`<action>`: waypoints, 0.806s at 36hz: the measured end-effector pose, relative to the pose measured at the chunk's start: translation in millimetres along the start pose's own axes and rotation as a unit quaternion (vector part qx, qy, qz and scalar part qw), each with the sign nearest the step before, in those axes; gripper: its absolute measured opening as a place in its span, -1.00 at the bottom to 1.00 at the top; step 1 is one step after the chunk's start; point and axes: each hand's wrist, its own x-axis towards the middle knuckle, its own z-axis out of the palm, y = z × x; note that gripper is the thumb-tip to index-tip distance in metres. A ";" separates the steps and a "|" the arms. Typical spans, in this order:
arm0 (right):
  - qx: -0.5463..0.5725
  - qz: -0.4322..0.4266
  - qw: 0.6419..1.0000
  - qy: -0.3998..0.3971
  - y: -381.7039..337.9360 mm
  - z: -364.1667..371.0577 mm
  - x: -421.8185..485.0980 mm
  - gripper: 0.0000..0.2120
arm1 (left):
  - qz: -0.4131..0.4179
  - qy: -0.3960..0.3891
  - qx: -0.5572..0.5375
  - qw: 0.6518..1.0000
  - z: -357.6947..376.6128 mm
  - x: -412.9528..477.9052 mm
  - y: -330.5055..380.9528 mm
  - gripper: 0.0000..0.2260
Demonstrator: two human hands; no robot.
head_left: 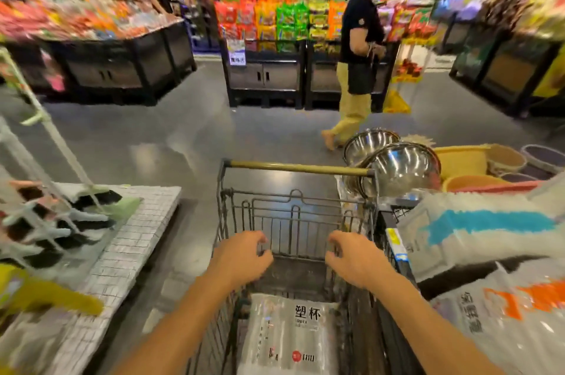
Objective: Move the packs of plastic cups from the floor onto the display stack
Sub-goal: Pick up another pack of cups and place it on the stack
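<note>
A white gridded platform (146, 222) sits at left. The left hand (241, 258) hovers over the wire cart (293, 215), fingers loosely curled, gripping nothing. A flat, glossy pack of cups (287, 335) lies in the cart. The right hand (354, 261) is likewise half-curled and empty. Shiny round steel bowls (403, 166) stand at right.

Bright, even store light seems to come from overhead. The floor (171, 148) shows pale patches of glare, and the steel bowls (403, 166) carry sharp highlights. Motion blur smears the shelves (70, 11) at both sides, while the printed pack (290, 335) near the centre reads clearly. Straight lines bend toward the edges.
</note>
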 end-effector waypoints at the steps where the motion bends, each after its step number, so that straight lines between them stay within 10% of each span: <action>1: -0.004 -0.015 1.000 0.005 -7.7 -11.7 -8.9 -0.64 | -0.008 0.012 -0.008 1.000 -13.6 -12.0 4.9 -0.65; 29: -0.073 -0.339 0.938 -0.004 -309.3 -47.1 -187.4 -0.62 | -0.240 0.193 0.012 0.951 -170.5 -362.6 -77.1 -0.66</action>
